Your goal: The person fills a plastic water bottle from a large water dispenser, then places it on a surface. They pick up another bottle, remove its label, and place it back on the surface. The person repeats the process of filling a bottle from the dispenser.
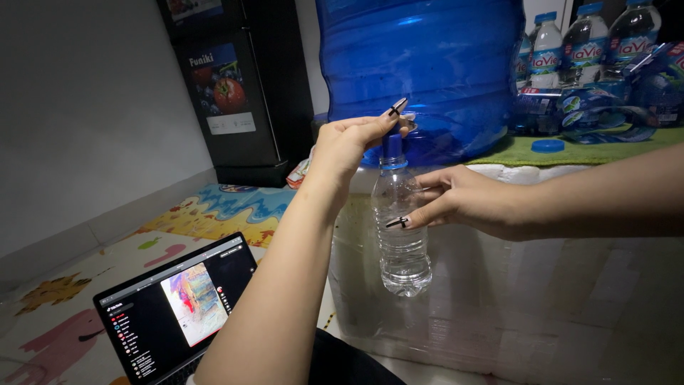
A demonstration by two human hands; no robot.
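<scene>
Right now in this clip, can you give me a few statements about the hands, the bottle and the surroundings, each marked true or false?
1. The right hand holds a small clear plastic bottle under the big blue water jug. True.
2. The small bottle is full to the neck. False: water fills only its lower part.
3. The left hand is up at the jug's tap, just above the bottle's mouth. True.
4. The laptop on the floor mat is closed. False: it is open with its screen lit.
5. Several small capped water bottles stand to the right of the jug. True.
6. The jug stands on the floor mat. False: it stands on a raised surface beside a green cloth.
</scene>
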